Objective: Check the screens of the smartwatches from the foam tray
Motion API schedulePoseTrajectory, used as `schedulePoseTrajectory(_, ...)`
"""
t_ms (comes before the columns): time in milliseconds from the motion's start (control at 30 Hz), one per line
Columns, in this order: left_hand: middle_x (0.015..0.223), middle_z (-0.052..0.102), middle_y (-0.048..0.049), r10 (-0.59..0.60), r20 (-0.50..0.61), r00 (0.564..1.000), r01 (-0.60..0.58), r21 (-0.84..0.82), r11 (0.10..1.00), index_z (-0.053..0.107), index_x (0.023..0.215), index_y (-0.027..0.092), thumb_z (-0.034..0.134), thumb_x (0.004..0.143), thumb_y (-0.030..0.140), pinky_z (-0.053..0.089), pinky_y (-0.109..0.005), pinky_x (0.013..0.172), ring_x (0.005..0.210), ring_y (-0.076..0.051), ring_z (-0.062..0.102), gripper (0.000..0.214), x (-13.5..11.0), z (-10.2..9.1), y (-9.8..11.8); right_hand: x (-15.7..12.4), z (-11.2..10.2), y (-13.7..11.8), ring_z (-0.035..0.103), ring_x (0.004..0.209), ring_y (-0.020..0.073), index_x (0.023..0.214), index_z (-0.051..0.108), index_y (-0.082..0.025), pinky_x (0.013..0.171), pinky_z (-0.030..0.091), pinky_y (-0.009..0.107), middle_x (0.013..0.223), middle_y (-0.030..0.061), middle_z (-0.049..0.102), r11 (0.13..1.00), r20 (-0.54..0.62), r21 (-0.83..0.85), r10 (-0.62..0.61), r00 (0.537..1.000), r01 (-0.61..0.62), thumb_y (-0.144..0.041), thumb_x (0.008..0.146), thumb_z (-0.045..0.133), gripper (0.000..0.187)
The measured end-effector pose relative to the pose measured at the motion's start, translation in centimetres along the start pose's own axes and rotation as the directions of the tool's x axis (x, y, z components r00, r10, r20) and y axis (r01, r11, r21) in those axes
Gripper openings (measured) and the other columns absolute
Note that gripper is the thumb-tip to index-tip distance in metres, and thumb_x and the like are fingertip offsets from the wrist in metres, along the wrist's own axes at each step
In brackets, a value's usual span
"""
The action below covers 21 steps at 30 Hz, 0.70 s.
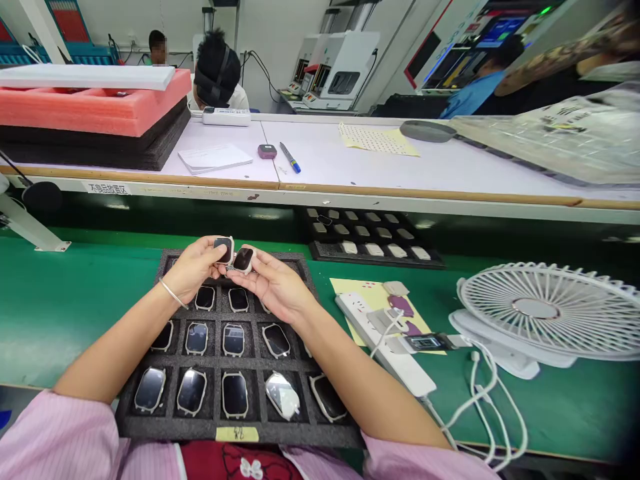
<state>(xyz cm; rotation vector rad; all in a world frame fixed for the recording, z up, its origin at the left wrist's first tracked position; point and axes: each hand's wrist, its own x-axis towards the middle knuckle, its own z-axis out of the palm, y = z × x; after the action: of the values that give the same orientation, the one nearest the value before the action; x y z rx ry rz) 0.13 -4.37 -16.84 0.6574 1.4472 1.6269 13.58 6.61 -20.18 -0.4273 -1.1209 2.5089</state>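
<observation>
Above the far part of a dark foam tray [170,430], my left hand [197,267] is closed on a strapless smartwatch [225,248], its thumb on the black screen. My right hand [280,283] pinches a second smartwatch [243,259] with a pale frame, right beside the first. The two watches are close together; whether they touch I cannot tell. Under my hands, the tray's compartments hold several more watch bodies, mostly screen up. One watch [283,395] in the front row shows a bright, shiny face. My forearms cover some compartments.
To the right lie a white power strip [400,363] with cables, a yellow sheet [345,287] and a white fan [535,310]. Another foam tray [375,250] of pale pieces sits under the shelf [320,150]. Pink foam [100,110] is stacked at upper left. Other people are beyond.
</observation>
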Motion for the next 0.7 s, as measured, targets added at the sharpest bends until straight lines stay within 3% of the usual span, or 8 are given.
schedulePoseTrajectory(100,0.071,0.058,0.0039,0.048,-0.074,0.996,-0.039,0.118,0.992,0.059,0.097,0.016,0.076,0.071,0.025,0.039,-0.021,0.051,0.053,-0.006,0.049,0.032,0.8,0.2,-0.9,-0.6,0.0,0.3,0.078,0.088,0.0195,0.112,0.064,-0.021,0.096,0.058,0.038,0.099,0.0037,0.079,1.0,-0.027,0.009,-0.015,1.0,0.015,-0.026,0.08,0.082,0.037)
schedulePoseTrajectory(167,0.078,0.061,0.002,0.136,-0.114,0.984,-0.106,0.242,0.965,0.06,0.096,0.017,0.073,0.07,0.021,0.044,-0.023,0.059,0.062,-0.009,0.054,0.029,1.1,0.0,-1.5,-0.9,0.3,0.3,0.078,0.089,0.0203,0.112,0.064,-0.022,0.098,0.057,0.04,0.1,0.003,0.078,1.0,-0.046,0.022,-0.019,0.999,0.02,-0.027,0.077,0.085,0.041)
schedulePoseTrajectory(367,0.101,0.067,-0.0049,0.318,-0.069,0.945,-0.246,0.489,0.837,0.059,0.104,0.018,0.064,0.074,0.021,0.048,-0.036,0.092,0.097,-0.02,0.063,0.03,1.6,-0.4,-2.9,-1.2,0.3,0.1,0.077,0.088,0.019,0.116,0.064,-0.023,0.093,0.058,0.039,0.105,0.0034,0.075,0.999,-0.044,0.01,-0.036,0.998,0.037,-0.031,0.076,0.085,0.047)
schedulePoseTrajectory(567,0.105,0.067,-0.0061,0.317,-0.079,0.945,-0.226,0.541,0.81,0.056,0.109,0.02,0.061,0.076,0.024,0.048,-0.036,0.09,0.099,-0.022,0.064,0.034,1.2,-0.5,-4.6,0.6,-2.0,0.3,0.074,0.078,0.0154,0.115,0.067,-0.022,0.078,0.059,0.031,0.096,0.0022,0.072,0.996,0.0,-0.091,0.002,1.0,-0.002,-0.035,0.074,0.087,0.047)
schedulePoseTrajectory(700,0.098,0.066,-0.004,0.331,-0.068,0.941,-0.239,0.559,0.794,0.056,0.107,0.02,0.059,0.076,0.022,0.048,-0.033,0.084,0.091,-0.019,0.062,0.032,0.7,-0.6,-4.5,1.3,-2.4,0.6,0.069,0.072,0.0123,0.113,0.07,-0.021,0.073,0.057,0.028,0.089,0.0007,0.071,0.994,0.054,-0.101,0.036,0.998,-0.03,-0.036,0.074,0.087,0.046)
